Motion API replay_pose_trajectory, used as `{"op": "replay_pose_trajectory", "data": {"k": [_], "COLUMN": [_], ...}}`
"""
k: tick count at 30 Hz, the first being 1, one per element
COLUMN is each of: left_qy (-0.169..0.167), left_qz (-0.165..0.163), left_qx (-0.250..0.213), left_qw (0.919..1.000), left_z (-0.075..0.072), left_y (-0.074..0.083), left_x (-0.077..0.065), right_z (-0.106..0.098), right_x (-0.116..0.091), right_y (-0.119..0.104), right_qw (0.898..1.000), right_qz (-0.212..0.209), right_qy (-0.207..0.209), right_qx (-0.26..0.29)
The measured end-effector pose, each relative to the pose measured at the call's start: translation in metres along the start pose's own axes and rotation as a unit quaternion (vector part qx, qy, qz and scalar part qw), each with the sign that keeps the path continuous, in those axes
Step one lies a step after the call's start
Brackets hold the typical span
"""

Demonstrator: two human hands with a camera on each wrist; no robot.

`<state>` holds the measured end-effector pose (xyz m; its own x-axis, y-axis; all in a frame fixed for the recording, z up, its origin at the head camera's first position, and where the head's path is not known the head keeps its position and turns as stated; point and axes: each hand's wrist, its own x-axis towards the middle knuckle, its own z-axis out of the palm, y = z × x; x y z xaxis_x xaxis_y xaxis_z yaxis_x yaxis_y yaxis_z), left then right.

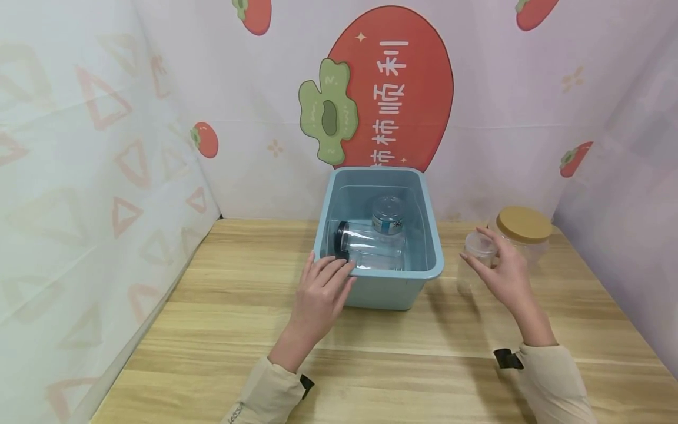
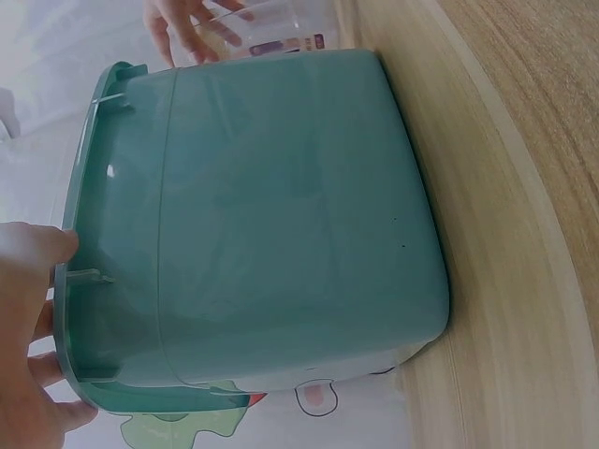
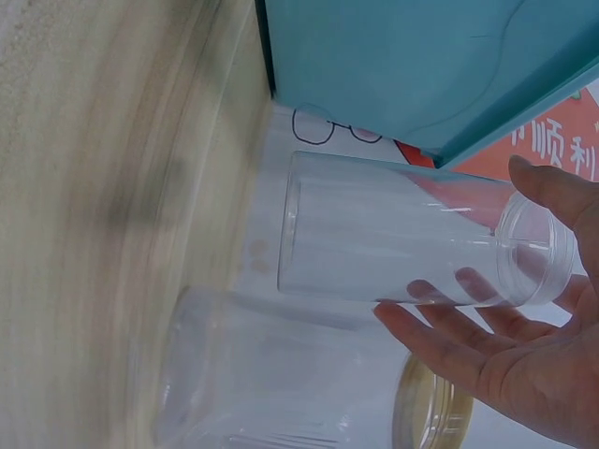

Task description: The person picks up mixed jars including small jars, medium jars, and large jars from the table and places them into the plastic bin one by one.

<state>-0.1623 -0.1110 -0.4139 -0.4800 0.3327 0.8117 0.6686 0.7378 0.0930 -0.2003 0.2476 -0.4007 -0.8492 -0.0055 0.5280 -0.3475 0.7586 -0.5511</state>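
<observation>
White, fruit-printed walls [image 1: 275, 82] are enclosing one wood-grain table [image 1: 238, 324]. One rectangular blue plastic tub [image 1: 381, 291] is holding three clear jars [image 1: 376, 237]. At its three o'clock, one wide, tan-lidded jar [image 1: 525, 231] is standing. The left hand [image 1: 323, 288] is gripping the tub at seven o'clock with curled fingers; the right hand [image 1: 505, 272], fingers half-spread, is holding one slim clear jar [image 3: 398, 234] at four.

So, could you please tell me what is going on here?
A person's right grip holds a clear container near its top, to the right of a blue bin. The left grip holds the bin by its near rim. Inside the bin, a black-lidded jar lies on its side, and a blue-labelled jar is just behind it. A larger tan-lidded jar stands on the table, farther back than the right grip.
</observation>
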Motion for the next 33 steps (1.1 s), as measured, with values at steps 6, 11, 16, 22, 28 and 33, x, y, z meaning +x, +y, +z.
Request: {"op": "replay_pose_trajectory", "data": {"k": [6, 11, 16, 22, 28, 33], "left_qy": [-0.002, -0.002, -0.004, 0.004, -0.002, 0.002], "left_qz": [-0.001, 0.000, -0.002, 0.002, -0.001, 0.001], "left_qx": [0.002, 0.003, 0.003, 0.000, -0.004, -0.004], "left_qw": [1.0000, 1.0000, 1.0000, 1.0000, 1.0000, 1.0000], "left_z": [-0.002, -0.002, -0.001, 0.000, -0.001, 0.000], "left_y": [0.001, 0.002, 0.001, 0.001, 0.002, 0.001], "left_x": [0.001, 0.001, 0.000, 0.000, 0.000, -0.001], "right_z": [-0.003, -0.005, -0.007, -0.010, -0.014, -0.018], "right_x": [0.003, 0.006, 0.010, 0.012, 0.017, 0.021], "right_y": [-0.002, -0.003, -0.003, -0.005, -0.007, -0.009], "right_qw": [1.000, 1.000, 0.999, 0.999, 0.999, 0.999], "right_qz": [-0.005, -0.012, -0.024, -0.023, -0.016, -0.016], "right_qy": [0.001, 0.001, -0.001, -0.011, -0.029, -0.038], "right_qx": [-0.007, -0.019, -0.023, -0.025, -0.031, -0.029]}}
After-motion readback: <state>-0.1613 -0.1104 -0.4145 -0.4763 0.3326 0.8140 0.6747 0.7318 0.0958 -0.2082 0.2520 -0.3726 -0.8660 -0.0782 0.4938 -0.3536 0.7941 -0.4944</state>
